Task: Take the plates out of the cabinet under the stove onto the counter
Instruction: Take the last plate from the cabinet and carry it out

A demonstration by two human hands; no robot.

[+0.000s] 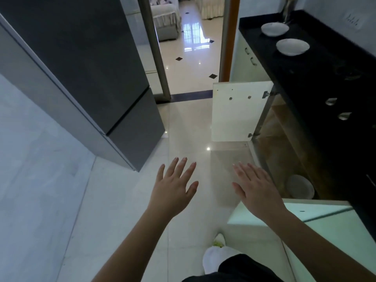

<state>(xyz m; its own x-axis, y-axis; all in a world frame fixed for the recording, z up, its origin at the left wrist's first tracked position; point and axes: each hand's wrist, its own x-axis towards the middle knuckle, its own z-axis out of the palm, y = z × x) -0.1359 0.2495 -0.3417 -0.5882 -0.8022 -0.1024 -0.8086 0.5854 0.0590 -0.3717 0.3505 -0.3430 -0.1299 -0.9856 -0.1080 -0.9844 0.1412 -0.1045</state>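
Your left hand (pixel 174 187) sits low in the frame, just left of centre, palm down and fingers spread straight; its grip is open and holds nothing. Your right hand (pixel 255 190) is beside it to the right, apart from it, also flat with fingers straight and together, its grip open and empty too. Both point up the frame, toward the doorway (pixel 191 47), over the glossy pale tile floor (pixel 122 210).

Two white plates stand on the black bench (pixel 317 64) in the upper right of the frame. The far plate (pixel 274 29) and the near plate (pixel 292 47) are round, shallow and smooth, lying flat with their hollows up, near each other but not touching. Being round, they show no long axis.

Below the bench, at right centre, the cabinet (pixel 284 143) is open, its inside brown and wood-toned. A third plate (pixel 300 186) lies in it at the lower right, just right of your right hand; it is round, pale and dim in the shadow, and seems to lie flat.

The far door (pixel 240 112) is a flat cream panel swung out toward the floor, with metal hinges on its right edge. The near door (pixel 317 220) shows at the lower right, pale and glossy.

A tall grey fridge (pixel 87 64), smooth and matte, fills the upper left.
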